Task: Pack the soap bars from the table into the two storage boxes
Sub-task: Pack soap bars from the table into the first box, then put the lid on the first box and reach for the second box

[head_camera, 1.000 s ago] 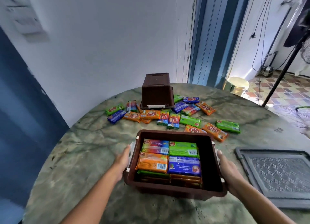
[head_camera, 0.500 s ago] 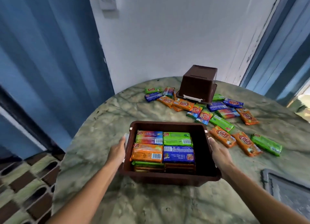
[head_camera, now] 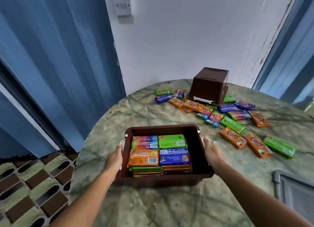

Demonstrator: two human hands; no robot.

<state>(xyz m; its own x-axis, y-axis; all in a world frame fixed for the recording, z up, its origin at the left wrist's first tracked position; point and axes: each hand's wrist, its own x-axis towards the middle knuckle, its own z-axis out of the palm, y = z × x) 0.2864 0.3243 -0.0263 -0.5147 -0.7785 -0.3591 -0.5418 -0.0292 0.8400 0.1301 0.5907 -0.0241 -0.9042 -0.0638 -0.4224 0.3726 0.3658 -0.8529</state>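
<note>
Hands (head_camera: pixel 114 156) (head_camera: pixel 211 151) flank rectangular brown plastic box (head_camera: pixel 163 180)

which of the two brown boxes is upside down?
The far storage box, bottom up among the loose soap bars. The near box, between both hands, sits upright and holds bars.

I am in a room of a home. Indicators: a round marble-patterned counter (head_camera: pixel 169 206) set against a white painted wall (head_camera: pixel 186 40); a wall light switch (head_camera: pixel 122 5) above its far edge; blue doors (head_camera: pixel 56 65) to my left; patterned brown-and-green floor tiles (head_camera: pixel 28 184) beyond the counter's left edge.
</note>
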